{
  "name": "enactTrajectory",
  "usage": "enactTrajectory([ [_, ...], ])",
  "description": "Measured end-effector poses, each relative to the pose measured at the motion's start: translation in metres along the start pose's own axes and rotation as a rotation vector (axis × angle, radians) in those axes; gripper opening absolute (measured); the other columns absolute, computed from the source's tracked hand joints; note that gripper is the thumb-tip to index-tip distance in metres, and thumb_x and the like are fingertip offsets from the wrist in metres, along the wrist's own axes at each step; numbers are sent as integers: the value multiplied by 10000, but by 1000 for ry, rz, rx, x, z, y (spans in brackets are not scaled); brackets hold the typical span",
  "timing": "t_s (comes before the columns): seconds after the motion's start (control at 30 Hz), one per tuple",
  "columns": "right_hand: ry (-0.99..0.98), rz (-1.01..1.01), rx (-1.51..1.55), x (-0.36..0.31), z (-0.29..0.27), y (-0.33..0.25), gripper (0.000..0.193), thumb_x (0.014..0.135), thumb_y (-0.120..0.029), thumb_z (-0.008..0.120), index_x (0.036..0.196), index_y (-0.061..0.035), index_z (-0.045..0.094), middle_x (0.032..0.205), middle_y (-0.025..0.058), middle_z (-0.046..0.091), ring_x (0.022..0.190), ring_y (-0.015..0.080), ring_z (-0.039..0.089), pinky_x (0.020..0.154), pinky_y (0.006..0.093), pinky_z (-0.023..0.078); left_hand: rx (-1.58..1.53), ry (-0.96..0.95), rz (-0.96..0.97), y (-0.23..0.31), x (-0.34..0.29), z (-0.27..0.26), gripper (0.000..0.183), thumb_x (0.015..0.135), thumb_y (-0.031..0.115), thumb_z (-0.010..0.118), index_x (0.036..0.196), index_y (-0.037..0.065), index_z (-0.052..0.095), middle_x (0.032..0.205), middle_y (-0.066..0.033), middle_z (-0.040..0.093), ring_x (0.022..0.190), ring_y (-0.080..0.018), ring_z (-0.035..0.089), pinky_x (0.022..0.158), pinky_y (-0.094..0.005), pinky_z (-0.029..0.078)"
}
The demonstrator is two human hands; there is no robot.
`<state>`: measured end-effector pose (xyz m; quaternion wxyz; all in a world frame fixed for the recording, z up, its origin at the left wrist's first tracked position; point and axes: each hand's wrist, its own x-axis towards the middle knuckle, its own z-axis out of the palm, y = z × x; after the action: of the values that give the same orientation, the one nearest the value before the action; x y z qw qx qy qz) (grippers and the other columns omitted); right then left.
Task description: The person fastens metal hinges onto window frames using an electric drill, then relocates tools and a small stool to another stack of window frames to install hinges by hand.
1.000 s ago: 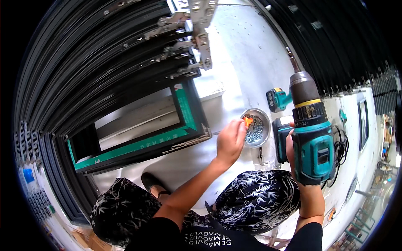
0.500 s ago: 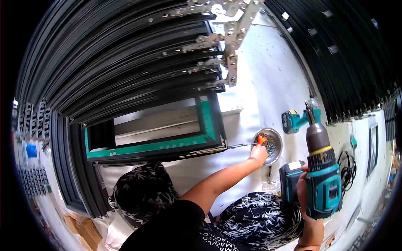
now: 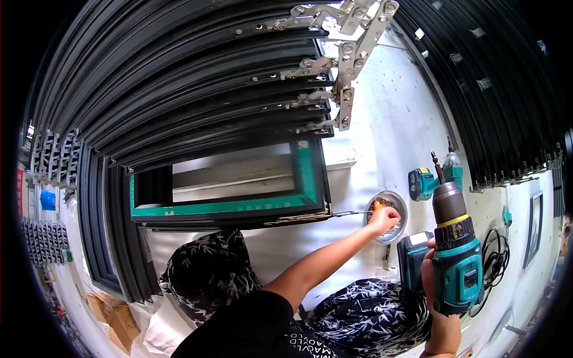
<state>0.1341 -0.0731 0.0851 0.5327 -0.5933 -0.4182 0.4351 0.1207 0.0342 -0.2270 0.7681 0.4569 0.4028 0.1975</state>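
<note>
My left hand (image 3: 385,221) reaches over a round metal bowl (image 3: 403,219) of small screws, its fingers bunched together at the contents. What they pinch is hidden. Against the fingers is a small orange piece (image 3: 378,206), in line with a thin metal rod (image 3: 352,213) that runs to the corner of a black window frame (image 3: 262,210) with green tape. In my right hand (image 3: 428,271) is a teal and black cordless drill (image 3: 456,268), gripped by its handle, its bit pointing away from me. The drill's body covers part of that hand.
Several stacked black frames (image 3: 209,77) with metal hinge arms (image 3: 349,65) fill the far left. Dark profiles (image 3: 501,89) line the far right. A second teal power tool (image 3: 422,183) lies beyond the bowl; a black cable (image 3: 495,256) coils at right. Cardboard (image 3: 122,325) sits near left.
My left hand has shifted slightly right, further over the bowl, away from the orange piece. The whole view has shifted a little. The drill stays raised in my right hand.
</note>
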Motion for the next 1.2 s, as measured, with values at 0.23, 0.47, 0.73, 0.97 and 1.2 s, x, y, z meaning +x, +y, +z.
enactTrajectory([
  [0.23, -33, -178, -373, 14, 15, -11, 346, 885, 14, 602, 1210, -14, 487, 1118, 107, 585, 995, 128, 585, 846, 214, 492, -965, -513, -184, 72, -41, -4, 161, 909, 49, 601, 1066, 22, 621, 939, -70, 647, 844, -118, 643, 754, -202, 547],
  [0.47, -116, -83, -884, 22, -1, -2, 236, 887, -23, 574, 1122, -15, 557, 1002, 98, 643, 901, 162, 623, 785, 254, 507, -941, -379, -34, 145, -91, -32, 163, 888, 61, 611, 1047, 27, 607, 933, -48, 634, 843, -125, 620, 771, -233, 537],
  [0.73, -195, -141, -905, 28, 8, 0, 227, 839, -167, 620, 1055, -97, 630, 1001, 104, 652, 881, 269, 630, 765, 372, 506, -980, -135, 416, 191, -113, -113, 269, 929, -9, 517, 1191, -37, 572, 1050, -90, 604, 914, -148, 571, 789, -239, 489],
  [0.97, -379, -329, -859, 46, 40, -17, 359, 726, -195, 752, 1044, -81, 631, 967, 82, 661, 859, 247, 646, 773, 366, 506, -1047, -147, 602, 220, -157, -149, 337, 912, 17, 568, 1243, 42, 506, 944, -52, 594, 782, -112, 504, 690, -215, 406],
  [1.2, -559, -428, -766, 63, 50, -22, 514, 706, -137, 783, 1157, 18, 590, 1074, 134, 658, 958, 273, 657, 867, 357, 509, -756, 91, 769, 223, -172, -174, 303, 912, 102, 601, 1194, 16, 529, 867, -45, 600, 676, -79, 458, 630, -215, 378],
])
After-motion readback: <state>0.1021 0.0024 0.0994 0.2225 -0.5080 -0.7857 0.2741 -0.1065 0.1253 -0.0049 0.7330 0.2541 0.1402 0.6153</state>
